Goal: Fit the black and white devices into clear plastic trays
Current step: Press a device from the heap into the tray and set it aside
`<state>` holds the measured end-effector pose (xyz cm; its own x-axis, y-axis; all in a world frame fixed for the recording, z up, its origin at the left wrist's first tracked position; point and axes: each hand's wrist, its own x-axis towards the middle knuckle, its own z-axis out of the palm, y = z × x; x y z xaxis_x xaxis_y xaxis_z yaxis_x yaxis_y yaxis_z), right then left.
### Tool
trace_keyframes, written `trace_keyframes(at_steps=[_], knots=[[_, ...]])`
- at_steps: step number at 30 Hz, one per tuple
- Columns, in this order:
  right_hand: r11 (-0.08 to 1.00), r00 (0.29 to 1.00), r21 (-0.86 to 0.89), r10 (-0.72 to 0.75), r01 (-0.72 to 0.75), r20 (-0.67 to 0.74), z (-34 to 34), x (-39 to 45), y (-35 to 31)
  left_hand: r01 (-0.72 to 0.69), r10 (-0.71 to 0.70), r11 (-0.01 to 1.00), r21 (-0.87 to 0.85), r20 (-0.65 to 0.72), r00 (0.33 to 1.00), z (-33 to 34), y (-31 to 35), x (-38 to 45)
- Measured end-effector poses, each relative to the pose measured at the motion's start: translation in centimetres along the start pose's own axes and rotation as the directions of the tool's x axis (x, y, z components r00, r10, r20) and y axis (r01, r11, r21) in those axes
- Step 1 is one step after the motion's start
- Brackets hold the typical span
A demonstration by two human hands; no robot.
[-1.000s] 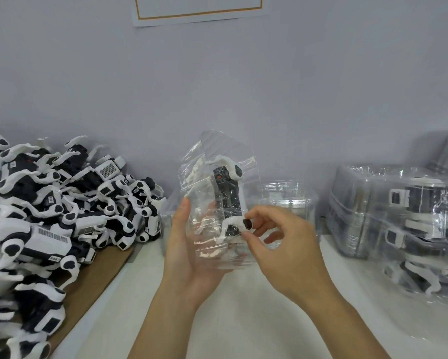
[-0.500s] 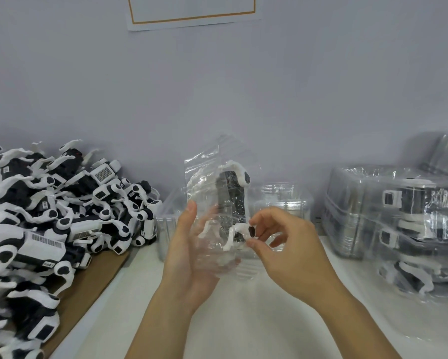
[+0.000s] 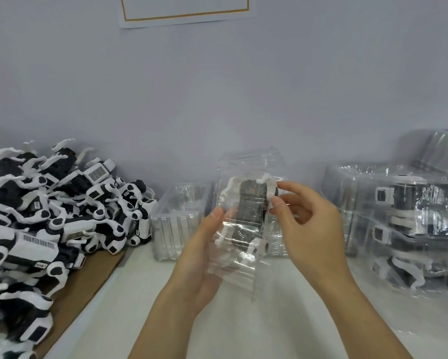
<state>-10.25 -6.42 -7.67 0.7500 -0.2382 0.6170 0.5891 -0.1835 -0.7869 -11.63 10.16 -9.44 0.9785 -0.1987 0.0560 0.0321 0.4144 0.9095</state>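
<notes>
A clear plastic tray (image 3: 243, 265) is held upright above the white table, cradled from below and behind by my left hand (image 3: 204, 257). Inside it sits a black and white device (image 3: 251, 211), black body in the middle, white limbs at the corners. My right hand (image 3: 308, 224) pinches the device's upper right white limb between thumb and forefinger, at the tray's top right. The tray's lower part hides some of my left fingers.
A big heap of loose black and white devices (image 3: 49, 216) lies on brown cardboard (image 3: 83, 288) at the left. Empty clear trays (image 3: 179, 224) stand stacked against the wall behind my hands. Filled trays (image 3: 404, 218) are piled at the right.
The device has turned inside the tray to face me squarely. My right hand has moved up from the lower limb to the upper right limb.
</notes>
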Motion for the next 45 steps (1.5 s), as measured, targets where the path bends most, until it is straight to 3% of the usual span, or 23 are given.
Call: trace_keyframes(at_steps=[9,16,21,26,30,33,36,39,42,45], knots=[[1.0,1.0,0.0,-0.019,0.019,-0.006,0.0,-0.1,-0.5,-0.031,0.03,0.999,0.01,0.09,0.996,-0.2,0.0,-0.1],[0.997,0.998,-0.052,-0.055,0.053,-0.041,0.3,-0.4,-0.7,-0.037,0.035,0.999,0.035,0.067,0.997,-0.1,0.1,-0.1],[0.999,1.0,-0.041,-0.02,0.021,0.012,0.3,-0.4,-0.7,-0.037,0.037,0.999,0.035,0.009,0.999,-0.5,0.0,-0.2],[0.988,0.994,-0.151,0.051,-0.036,0.094,-1.3,0.4,-0.4,-0.066,0.06,0.975,0.212,0.033,0.998,-0.2,0.3,-0.4],[0.96,0.979,-0.195,0.203,-0.202,-0.014,-3.6,1.7,0.5,-0.109,0.106,0.857,0.503,0.034,0.994,-0.8,0.4,-0.4],[0.918,0.934,-0.18,0.338,-0.354,-0.112,-5.0,2.1,1.1,-0.11,0.115,0.798,0.592,0.03,0.993,-1.4,0.1,-0.2],[0.894,0.912,-0.194,0.377,-0.404,-0.165,-5.5,2.1,1.3,-0.123,0.12,0.71,0.693,0.054,0.991,-1.7,0.0,-0.1],[0.887,0.912,-0.214,0.406,-0.408,-0.057,-5.0,2.0,0.9,-0.055,0.038,0.544,0.837,0.041,0.998,-1.9,-0.4,-0.1],[0.869,0.901,-0.39,0.397,-0.306,0.176,-4.6,1.5,0.6,-0.047,-0.059,0.342,0.938,0.072,0.996,-1.6,-1.0,-0.2],[0.785,0.782,-0.596,0.474,-0.168,0.404,-4.5,0.8,0.5,-0.1,-0.109,0.223,0.97,0.126,0.986,-0.6,-1.8,-0.1]])
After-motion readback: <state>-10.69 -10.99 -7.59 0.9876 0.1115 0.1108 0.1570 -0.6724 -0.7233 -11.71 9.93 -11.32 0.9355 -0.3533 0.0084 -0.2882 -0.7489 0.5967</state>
